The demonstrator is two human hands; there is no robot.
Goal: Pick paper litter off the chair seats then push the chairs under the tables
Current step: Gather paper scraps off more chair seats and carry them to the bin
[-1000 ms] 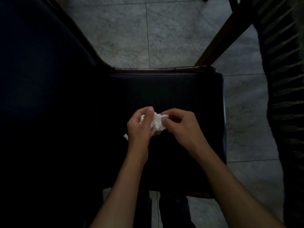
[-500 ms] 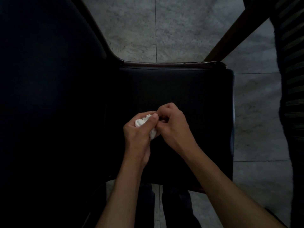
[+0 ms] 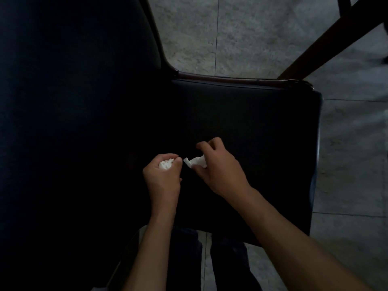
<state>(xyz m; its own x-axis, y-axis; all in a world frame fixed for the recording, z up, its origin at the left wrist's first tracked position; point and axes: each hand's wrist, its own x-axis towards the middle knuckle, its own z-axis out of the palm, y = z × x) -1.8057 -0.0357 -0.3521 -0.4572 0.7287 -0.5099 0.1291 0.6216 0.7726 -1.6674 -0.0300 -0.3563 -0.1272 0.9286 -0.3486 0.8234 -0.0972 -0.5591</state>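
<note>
The left hand [image 3: 162, 177] is fisted around a crumpled white paper wad [image 3: 165, 164]. Just beside it, the right hand [image 3: 218, 166] pinches a second paper scrap [image 3: 196, 162]. Both hover over the dark chair seat [image 3: 252, 127], above grey floor tiles [image 3: 210, 34].

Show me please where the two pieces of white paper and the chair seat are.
paper wad [image 3: 165, 164], head view, top showing in left fist.
paper scrap [image 3: 196, 162], head view, middle, at right hand's fingers.
chair seat [image 3: 262, 122], head view, bare dark cushion.
</note>
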